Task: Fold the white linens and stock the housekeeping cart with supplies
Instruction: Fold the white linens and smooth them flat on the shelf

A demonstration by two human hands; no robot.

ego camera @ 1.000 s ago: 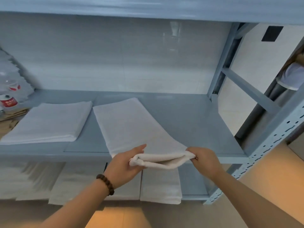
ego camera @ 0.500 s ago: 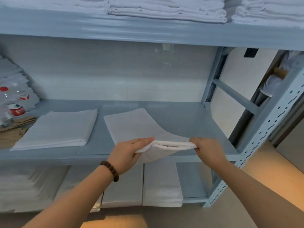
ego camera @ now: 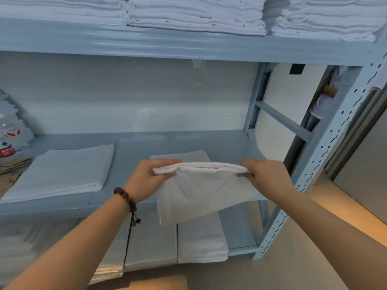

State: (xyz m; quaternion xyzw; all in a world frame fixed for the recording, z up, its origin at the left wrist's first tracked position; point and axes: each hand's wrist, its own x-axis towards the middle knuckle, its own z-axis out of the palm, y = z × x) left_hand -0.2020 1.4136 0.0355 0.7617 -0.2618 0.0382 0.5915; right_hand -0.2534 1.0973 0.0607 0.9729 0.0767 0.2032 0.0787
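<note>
A white linen [ego camera: 201,189] hangs in front of the middle shelf [ego camera: 184,143] of a blue metal rack, its top edge stretched level between my hands. My left hand [ego camera: 150,176] pinches the left corner; a bead bracelet is on that wrist. My right hand [ego camera: 266,174] pinches the right corner. The far end of the linen still lies on the shelf behind the raised part. A folded white linen [ego camera: 62,170] lies flat on the same shelf to the left.
Stacks of folded white linens [ego camera: 194,15] fill the top shelf, and more folded linens [ego camera: 201,241] lie on the bottom shelf. Water bottles [ego camera: 10,135] and cardboard stand at the far left. A perforated rack post [ego camera: 314,164] rises at the right; a person stands behind it.
Both hands have lifted the near edge of the linen up off the shelf, so most of it now hangs down. The view has tilted upward, showing the top shelf.
</note>
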